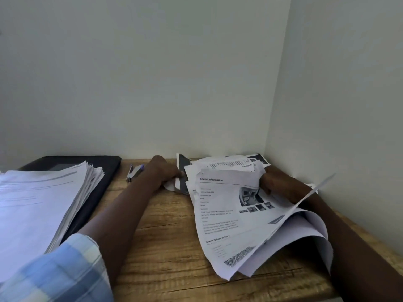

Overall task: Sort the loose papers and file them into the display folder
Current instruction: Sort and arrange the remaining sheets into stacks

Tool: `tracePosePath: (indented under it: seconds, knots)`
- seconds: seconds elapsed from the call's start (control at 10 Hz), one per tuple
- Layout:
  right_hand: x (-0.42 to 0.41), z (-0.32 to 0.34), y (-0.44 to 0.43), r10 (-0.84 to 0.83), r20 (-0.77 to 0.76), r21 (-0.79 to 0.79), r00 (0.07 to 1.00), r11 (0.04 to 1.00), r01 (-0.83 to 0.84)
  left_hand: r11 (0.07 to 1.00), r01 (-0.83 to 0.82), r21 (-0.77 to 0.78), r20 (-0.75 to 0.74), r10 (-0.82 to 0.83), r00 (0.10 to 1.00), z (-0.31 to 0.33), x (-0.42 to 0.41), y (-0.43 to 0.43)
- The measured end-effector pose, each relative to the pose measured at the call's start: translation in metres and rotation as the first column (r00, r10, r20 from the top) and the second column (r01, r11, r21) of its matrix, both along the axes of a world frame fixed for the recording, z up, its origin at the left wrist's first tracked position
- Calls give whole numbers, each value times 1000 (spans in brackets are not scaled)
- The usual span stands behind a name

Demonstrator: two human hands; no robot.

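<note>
A messy heap of loose printed papers [226,214] lies on the right of the wooden table, its top sheet headed "Scene Information". My left hand [162,171] grips the heap's left edge, where a dark printed sheet sticks out. My right hand [277,182] is pushed in among the sheets on the right and holds some of them; one sheet curls up over my right forearm. A thick, tidier stack of papers [37,201] rests at the left on a black display folder [104,171].
A small stapler [134,172] lies near the wall between the folder and my left hand. Walls close the table at the back and right, forming a corner behind the heap. Bare wooden tabletop [165,247] shows between my arms.
</note>
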State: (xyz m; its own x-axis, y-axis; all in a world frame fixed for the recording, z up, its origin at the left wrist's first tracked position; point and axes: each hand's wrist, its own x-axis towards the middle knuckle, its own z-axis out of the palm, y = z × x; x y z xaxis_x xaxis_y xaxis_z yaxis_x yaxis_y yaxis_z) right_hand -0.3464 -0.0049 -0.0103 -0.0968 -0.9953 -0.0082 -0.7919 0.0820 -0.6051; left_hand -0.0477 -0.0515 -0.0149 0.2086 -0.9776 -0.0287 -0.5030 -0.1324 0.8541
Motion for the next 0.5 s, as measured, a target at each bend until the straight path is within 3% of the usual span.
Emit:
tracePosePath:
  seconds: [0.1, 0.2, 0.3, 0.4, 0.5]
  knots:
    - [-21, -16, -23, 33, 50, -41, 998, 999, -31, 999, 24, -27, -132, -27, 991, -1, 0, 3]
    - [-39, -28, -31, 36, 38, -57, 999, 998, -34, 979, 92, -179, -287, -141, 948, -3, -1, 6]
    - [-28, -19, -18, 30, 12, -104, 999, 994, -29, 965, 211, -157, -444, -260, 857, 1, -1, 8]
    - [-29, -23, -20, 57, 15, -69, 998, 996, -56, 944, 299, -139, -120, -315, 941, -2, -3, 7]
    - [-24, -23, -17, 39, 25, -33, 999, 999, -39, 920, 376, -106, 422, -301, 855, -6, -9, 11]
